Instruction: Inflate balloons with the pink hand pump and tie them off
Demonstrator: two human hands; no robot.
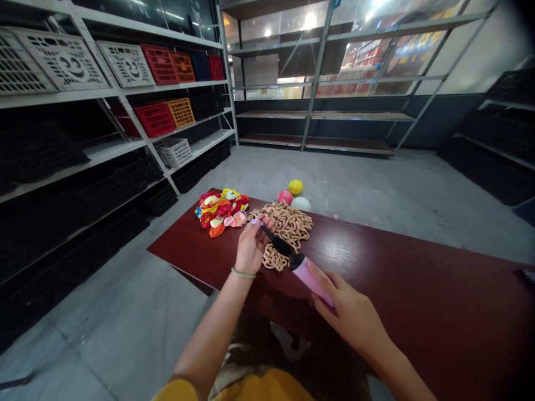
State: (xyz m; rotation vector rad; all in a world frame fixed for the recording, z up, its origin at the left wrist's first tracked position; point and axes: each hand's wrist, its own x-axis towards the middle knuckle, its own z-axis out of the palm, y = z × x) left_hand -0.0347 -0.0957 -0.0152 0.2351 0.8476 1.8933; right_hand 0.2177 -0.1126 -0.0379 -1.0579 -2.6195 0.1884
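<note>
My right hand is wrapped around a pink hand balloon pump with a black nozzle end. The pump points up and left, above the front part of the table. At the nozzle's tip, my left hand pinches a small, limp lavender balloon; whether its neck is over the tip I cannot tell. Behind the pump lies a heap of tan, twisted long balloons or cord. To the left of that heap is a pile of flat, multicoloured balloons.
A dark red-brown table stretches off to the right. Beyond its far edge are a yellow balloon, a pink balloon and a pale balloon, all inflated. Shelves with plastic crates line the left; a metal rack stands behind.
</note>
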